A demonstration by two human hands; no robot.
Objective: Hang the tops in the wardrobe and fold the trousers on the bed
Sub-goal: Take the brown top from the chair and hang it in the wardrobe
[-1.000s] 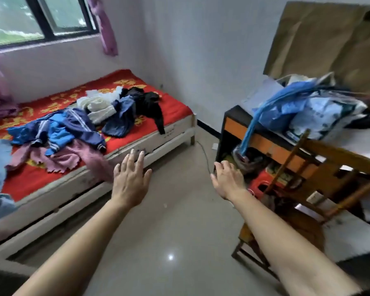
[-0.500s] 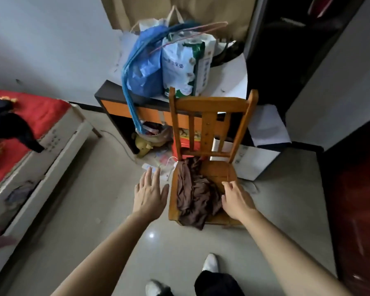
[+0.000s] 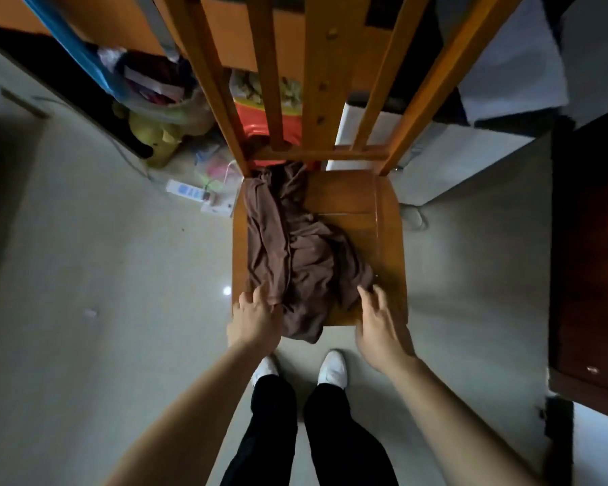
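- We find the brown garment (image 3: 295,254) crumpled on the seat of a wooden chair (image 3: 386,219). It covers the left half of the seat, runs from the backrest to the front, and one fold hangs over the front edge.
- Left hand (image 3: 255,319): at the front left corner of the seat, with fingers bent down onto the cloth. We cannot tell whether they actually pinch it.
- Right hand (image 3: 379,324): at the front right of the seat, with fingers (image 3: 365,294) loose and spread apart and their tips at the garment's right edge. It grips nothing.
- We cannot tell whether the garment is a top or trousers.
- The person stands just in front of the chair in dark trousers, with white shoes (image 3: 332,368) on the pale glossy floor (image 3: 120,275).
- On the floor to the left of the chair we note a white power strip (image 3: 186,191) and a yellow soft toy (image 3: 155,135) beyond it.
- A dark red-brown door (image 3: 594,257) stands at the right edge.
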